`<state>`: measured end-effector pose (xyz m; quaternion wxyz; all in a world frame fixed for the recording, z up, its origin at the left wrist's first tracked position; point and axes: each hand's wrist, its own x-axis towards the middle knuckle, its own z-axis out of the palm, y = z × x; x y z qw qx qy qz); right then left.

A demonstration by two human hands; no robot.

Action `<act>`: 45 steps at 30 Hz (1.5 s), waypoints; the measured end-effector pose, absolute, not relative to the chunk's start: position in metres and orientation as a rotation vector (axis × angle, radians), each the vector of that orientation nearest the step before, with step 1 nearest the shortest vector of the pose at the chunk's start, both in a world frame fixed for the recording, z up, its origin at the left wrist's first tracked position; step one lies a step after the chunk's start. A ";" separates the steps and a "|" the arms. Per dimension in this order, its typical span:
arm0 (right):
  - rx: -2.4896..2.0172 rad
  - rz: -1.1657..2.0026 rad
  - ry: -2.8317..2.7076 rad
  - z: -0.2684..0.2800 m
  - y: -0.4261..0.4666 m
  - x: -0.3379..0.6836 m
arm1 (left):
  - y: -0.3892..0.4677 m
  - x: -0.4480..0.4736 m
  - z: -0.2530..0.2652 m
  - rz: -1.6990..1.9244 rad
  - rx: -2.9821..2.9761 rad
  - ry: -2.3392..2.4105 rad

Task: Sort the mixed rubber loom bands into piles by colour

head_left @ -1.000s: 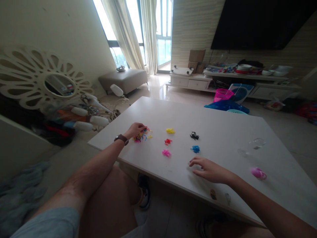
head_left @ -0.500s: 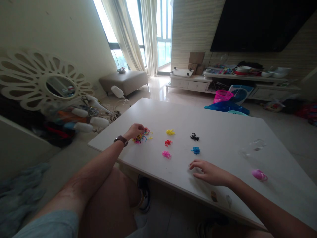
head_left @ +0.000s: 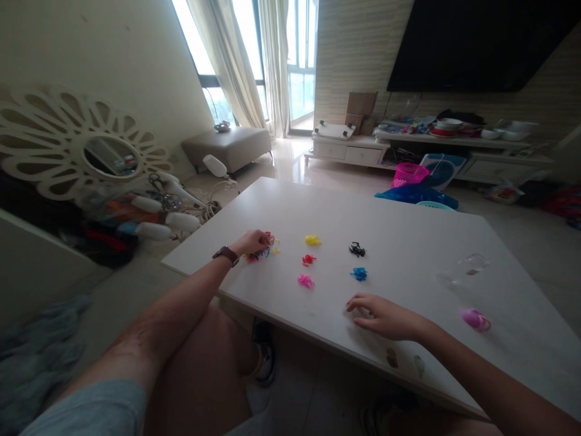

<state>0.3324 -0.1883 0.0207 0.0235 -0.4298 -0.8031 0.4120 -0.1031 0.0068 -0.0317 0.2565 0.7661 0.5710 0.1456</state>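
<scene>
My left hand [head_left: 254,241], with a dark watch on the wrist, is over a mixed-colour heap of small rubber-band-like pieces [head_left: 255,257]. Its fingers are pinched together at the heap, and what they hold is too small to make out. Sorted by colour, small piles lie to the right: yellow [head_left: 313,240], red [head_left: 308,260], pink [head_left: 305,281], black [head_left: 357,249] and blue [head_left: 359,274]. My right hand [head_left: 379,315] rests on the table below the blue pile, fingers loosely curved and apart, holding nothing visible.
On the white table [head_left: 408,242], a clear container [head_left: 472,264] and a pink egg-shaped object [head_left: 474,319] lie to the right. Two small objects, one brownish [head_left: 391,358], one pale [head_left: 419,366], sit near the front edge. A pink basket [head_left: 408,175] stands beyond the table.
My left hand has shifted slightly right and down over the mixed heap, its fingers still pinched. My right hand stays in place, and the colour piles look the same.
</scene>
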 end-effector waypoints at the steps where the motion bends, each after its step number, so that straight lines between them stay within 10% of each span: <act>1: -1.331 1.275 -2.486 0.021 -0.189 0.332 | 0.007 -0.103 -0.032 0.411 2.078 1.549; 23: -1.354 1.291 -2.526 0.023 -0.190 0.332 | 0.012 -0.108 -0.039 0.098 2.159 1.374; 45: -1.353 1.306 -2.540 0.018 -0.189 0.335 | 0.007 -0.105 -0.032 0.589 1.947 1.306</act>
